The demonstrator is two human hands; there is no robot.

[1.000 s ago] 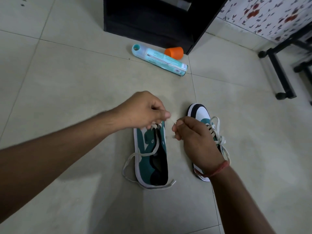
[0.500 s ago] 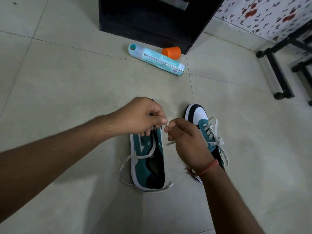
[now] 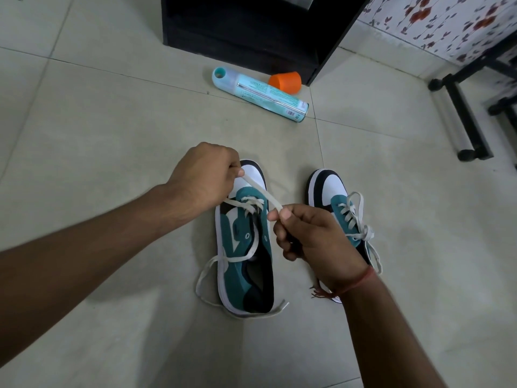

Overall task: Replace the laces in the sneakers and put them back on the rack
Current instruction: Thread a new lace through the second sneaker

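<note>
- While both sneakers stand side by side on the tiled floor, toes toward twelve o'clock, the black rack waits at twelve o'clock, well beyond them.
- Left sneaker, teal, white and black, is only partly laced: crossings sit near the toe, the lower eyelets look empty, and loose lace trails to seven o'clock and past the heel.
- Right sneaker, at three o'clock from it, is laced and knotted, so I judge the task roughly half done.
- Left hand is closed in a pinch on one stretch of the white lace at eleven o'clock over the toe.
- Right hand is curled, thumb and forefinger pinching the same strand at its lower end, so the strand runs taut between both hands.
- To do this step well, I would keep the strand flat and untwisted, draw both sides to equal length, then feed the tip through the next empty eyelet from the same side each time, snugging each crossing before moving heelward.
- Spray can, pale teal, lies on its side at twelve o'clock, touching or just beside an orange cap.
- Writing on the can is present but too small to read reliably; no brand mark on either sneaker is legible.
</note>
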